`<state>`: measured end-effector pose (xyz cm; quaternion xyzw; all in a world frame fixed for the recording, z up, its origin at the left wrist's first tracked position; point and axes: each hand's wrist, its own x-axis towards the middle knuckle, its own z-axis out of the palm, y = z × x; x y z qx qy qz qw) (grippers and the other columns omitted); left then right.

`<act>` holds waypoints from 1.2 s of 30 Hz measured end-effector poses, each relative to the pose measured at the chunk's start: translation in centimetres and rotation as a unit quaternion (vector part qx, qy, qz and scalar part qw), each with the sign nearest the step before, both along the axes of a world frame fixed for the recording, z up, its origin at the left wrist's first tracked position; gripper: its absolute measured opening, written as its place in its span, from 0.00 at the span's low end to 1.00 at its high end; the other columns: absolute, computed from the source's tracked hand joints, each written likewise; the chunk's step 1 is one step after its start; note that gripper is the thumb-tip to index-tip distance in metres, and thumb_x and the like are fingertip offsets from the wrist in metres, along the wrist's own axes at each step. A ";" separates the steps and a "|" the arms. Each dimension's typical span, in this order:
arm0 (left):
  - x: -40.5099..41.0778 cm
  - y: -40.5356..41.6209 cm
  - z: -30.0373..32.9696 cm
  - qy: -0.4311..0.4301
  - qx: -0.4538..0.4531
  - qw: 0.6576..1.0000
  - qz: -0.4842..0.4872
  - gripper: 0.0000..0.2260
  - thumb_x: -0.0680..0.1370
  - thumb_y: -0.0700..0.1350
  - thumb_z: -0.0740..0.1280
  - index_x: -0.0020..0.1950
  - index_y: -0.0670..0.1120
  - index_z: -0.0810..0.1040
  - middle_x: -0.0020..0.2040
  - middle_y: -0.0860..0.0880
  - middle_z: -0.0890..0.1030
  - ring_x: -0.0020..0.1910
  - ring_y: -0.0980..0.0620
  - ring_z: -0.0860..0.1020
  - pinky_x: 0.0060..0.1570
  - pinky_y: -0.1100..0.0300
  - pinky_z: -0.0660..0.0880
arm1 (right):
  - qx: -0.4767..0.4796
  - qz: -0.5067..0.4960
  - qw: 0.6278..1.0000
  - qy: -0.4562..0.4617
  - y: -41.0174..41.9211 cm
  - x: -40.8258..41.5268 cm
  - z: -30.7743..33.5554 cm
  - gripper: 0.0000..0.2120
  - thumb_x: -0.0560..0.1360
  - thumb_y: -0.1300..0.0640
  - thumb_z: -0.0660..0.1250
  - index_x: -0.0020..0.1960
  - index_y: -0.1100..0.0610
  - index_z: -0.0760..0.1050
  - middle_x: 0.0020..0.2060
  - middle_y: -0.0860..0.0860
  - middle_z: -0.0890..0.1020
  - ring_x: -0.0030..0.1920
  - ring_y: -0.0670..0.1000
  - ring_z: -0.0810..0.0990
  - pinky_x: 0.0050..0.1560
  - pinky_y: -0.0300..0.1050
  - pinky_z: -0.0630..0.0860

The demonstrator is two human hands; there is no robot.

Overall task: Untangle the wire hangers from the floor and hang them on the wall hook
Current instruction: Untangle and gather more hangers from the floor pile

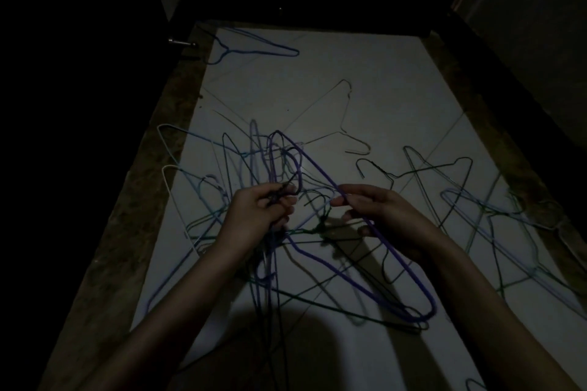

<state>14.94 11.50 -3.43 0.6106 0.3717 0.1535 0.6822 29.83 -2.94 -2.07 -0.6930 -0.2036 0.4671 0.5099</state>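
White floor (365,79): two hands grip one purple hanger (374,228), tangled.

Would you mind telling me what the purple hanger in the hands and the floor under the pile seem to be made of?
The purple hanger looks like thin metal wire with a coloured coating: a slim, even, bent line with a twisted neck. The dim light leaves open whether that is plastic or paint. The floor looks like pale, smooth tile, judging by its faint straight joint lines.

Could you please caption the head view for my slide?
Left hand grips bunched hangers while right hand pinches a purple hanger.
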 end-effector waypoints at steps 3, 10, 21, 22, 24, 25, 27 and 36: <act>0.7 -0.9 0.2 -0.021 -0.045 0.999 -0.010 0.12 0.76 0.32 0.65 0.59 0.39 0.77 0.45 0.44 0.83 0.41 0.51 0.82 0.48 0.57 0.80 | 0.000 0.013 1.000 -0.002 0.4 -0.2 0.1 0.08 0.77 0.56 0.61 0.55 0.51 0.76 0.49 0.48 0.83 0.44 0.43 0.81 0.36 0.34 0.75; 1.4 -2.3 0.9 -0.098 -0.110 0.988 -0.047 0.16 0.75 0.30 0.64 0.53 0.50 0.78 0.41 0.48 0.85 0.41 0.52 0.83 0.40 0.63 0.80 | 0.012 0.029 0.999 -0.038 2.0 -1.0 0.2 0.13 0.77 0.54 0.62 0.60 0.52 0.77 0.50 0.47 0.82 0.46 0.38 0.81 0.41 0.32 0.77; 2.3 0.0 1.2 -0.088 -0.012 0.995 -0.053 0.09 0.70 0.31 0.69 0.41 0.45 0.82 0.43 0.43 0.84 0.46 0.46 0.83 0.47 0.61 0.79 | -0.096 0.010 0.959 -0.266 5.9 3.5 -7.9 0.16 0.76 0.62 0.64 0.63 0.63 0.72 0.56 0.54 0.78 0.59 0.51 0.76 0.44 0.24 0.67; 2.3 0.1 1.2 -0.092 -0.024 0.994 -0.059 0.09 0.70 0.31 0.69 0.41 0.45 0.82 0.42 0.44 0.85 0.46 0.47 0.83 0.48 0.61 0.79 | -0.122 0.035 0.948 -0.291 6.1 3.9 -9.2 0.18 0.76 0.61 0.64 0.65 0.63 0.70 0.57 0.53 0.77 0.59 0.51 0.75 0.47 0.24 0.67; 2.1 0.2 1.3 -0.095 -0.047 0.992 -0.067 0.08 0.69 0.32 0.70 0.41 0.45 0.82 0.42 0.45 0.85 0.47 0.47 0.83 0.50 0.60 0.79 | -0.166 0.086 0.912 -0.366 6.4 4.6 -11.8 0.17 0.76 0.58 0.64 0.63 0.61 0.72 0.58 0.57 0.78 0.59 0.55 0.75 0.51 0.37 0.69; 2.1 0.3 1.4 -0.093 -0.047 0.992 -0.070 0.08 0.69 0.33 0.71 0.42 0.45 0.82 0.43 0.45 0.85 0.48 0.47 0.83 0.51 0.59 0.79 | -0.181 0.093 0.893 -0.402 6.5 4.8 -12.8 0.14 0.76 0.56 0.64 0.59 0.60 0.75 0.54 0.58 0.78 0.56 0.57 0.75 0.47 0.41 0.68; 2.1 0.5 1.4 -0.083 -0.034 0.994 -0.068 0.07 0.69 0.35 0.71 0.43 0.45 0.82 0.44 0.45 0.85 0.48 0.47 0.83 0.51 0.59 0.79 | -0.194 0.079 0.877 -0.433 6.8 4.7 -13.6 0.08 0.75 0.58 0.64 0.51 0.61 0.76 0.47 0.57 0.75 0.50 0.57 0.74 0.42 0.43 0.65; 2.2 1.4 1.4 -0.100 0.047 0.994 -0.008 0.14 0.72 0.30 0.67 0.35 0.48 0.82 0.35 0.49 0.84 0.41 0.50 0.83 0.44 0.60 0.80 | -0.131 0.045 0.889 -0.437 5.9 3.2 -13.6 0.13 0.64 0.75 0.59 0.37 0.57 0.65 0.33 0.44 0.61 0.32 0.45 0.62 0.27 0.35 0.51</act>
